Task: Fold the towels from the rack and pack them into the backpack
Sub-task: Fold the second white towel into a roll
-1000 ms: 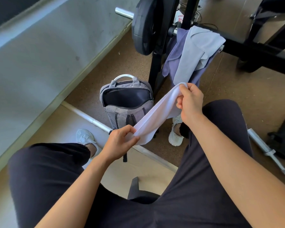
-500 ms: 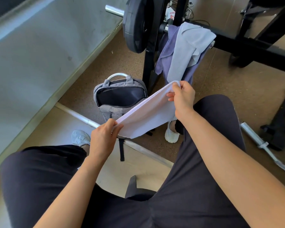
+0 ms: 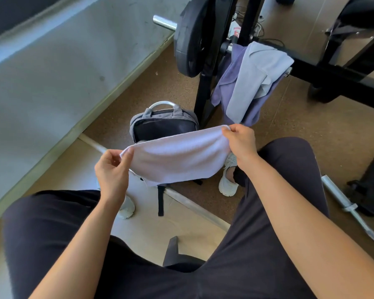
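A white towel (image 3: 177,157) hangs stretched between my hands, in front of the backpack. My left hand (image 3: 111,169) pinches its left end and my right hand (image 3: 241,142) pinches its right end. The grey backpack (image 3: 163,124) stands upright on the floor with its top unzipped and its dark inside showing; the towel hides its lower part. On the black rack (image 3: 209,67) behind it hang a pale grey-blue towel (image 3: 255,76) and, under it, a purple towel (image 3: 231,78).
A black weight plate (image 3: 192,37) sits on a steel bar at the rack. A loose barbell (image 3: 350,208) lies on the floor at right. A grey mat (image 3: 52,72) slopes along the left. My dark trouser legs and white shoes flank the backpack.
The towel has been spread wider between my hands and turned flatter. My left hand has risen and moved left; my right hand holds near the same place.
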Motion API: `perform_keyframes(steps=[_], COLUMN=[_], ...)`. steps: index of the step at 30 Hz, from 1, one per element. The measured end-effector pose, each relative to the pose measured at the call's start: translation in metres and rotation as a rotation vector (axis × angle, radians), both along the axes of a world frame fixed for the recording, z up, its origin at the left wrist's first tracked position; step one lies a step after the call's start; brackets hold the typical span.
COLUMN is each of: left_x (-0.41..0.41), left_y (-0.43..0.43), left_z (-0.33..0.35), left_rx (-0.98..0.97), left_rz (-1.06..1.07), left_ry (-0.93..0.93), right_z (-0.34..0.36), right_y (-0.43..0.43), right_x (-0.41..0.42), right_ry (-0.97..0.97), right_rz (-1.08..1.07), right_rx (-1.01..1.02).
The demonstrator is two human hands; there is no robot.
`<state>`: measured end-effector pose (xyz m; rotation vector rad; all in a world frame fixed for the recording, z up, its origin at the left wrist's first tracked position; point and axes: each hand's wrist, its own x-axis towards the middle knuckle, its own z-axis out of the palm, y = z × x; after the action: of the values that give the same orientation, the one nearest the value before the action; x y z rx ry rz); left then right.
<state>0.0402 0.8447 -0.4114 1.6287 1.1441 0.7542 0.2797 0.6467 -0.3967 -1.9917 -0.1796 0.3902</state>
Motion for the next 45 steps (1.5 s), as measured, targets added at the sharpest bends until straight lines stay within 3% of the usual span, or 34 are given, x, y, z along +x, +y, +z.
perform_keyframes(steps=[6,13,20,26,31,36,41,45], left_x=[0.005,0.01,0.014,0.012,0.014,0.012,0.011,0.009], left_y=[-0.009,-0.034,-0.05,-0.048,-0.051,-0.041,-0.037,-0.036], left_z=[-0.004,0.006,0.009,0.007,0.006,-0.001,0.003,0.005], left_rx=[-0.156,-0.276,-0.324,-0.239,-0.107,-0.171,-0.198,-0.192], left_rz=[-0.035,-0.405,-0.58,-0.61,-0.544,-0.518,-0.617,-0.697], left_ry=[0.012,-0.064,-0.089,-0.045,-0.013,-0.096,-0.153,-0.167], right_z=[0.0,0.004,0.003,0.005,0.006,0.007,0.012,0.008], right_y=[0.008,0.017,0.024,0.024,0.026,0.025,0.026,0.024], right_x=[-0.022,-0.061,-0.085,-0.085,-0.09,-0.087,-0.086,-0.089], right_ry=[0.057,0.163,0.082,0.423,0.33,-0.132,-0.177,-0.065], right_rz=[0.072,0.381,0.678,0.607,0.742,0.711,0.872,0.954], right_rx=[0.027,0.126,0.123,0.297,0.287,0.19,0.064,-0.059])
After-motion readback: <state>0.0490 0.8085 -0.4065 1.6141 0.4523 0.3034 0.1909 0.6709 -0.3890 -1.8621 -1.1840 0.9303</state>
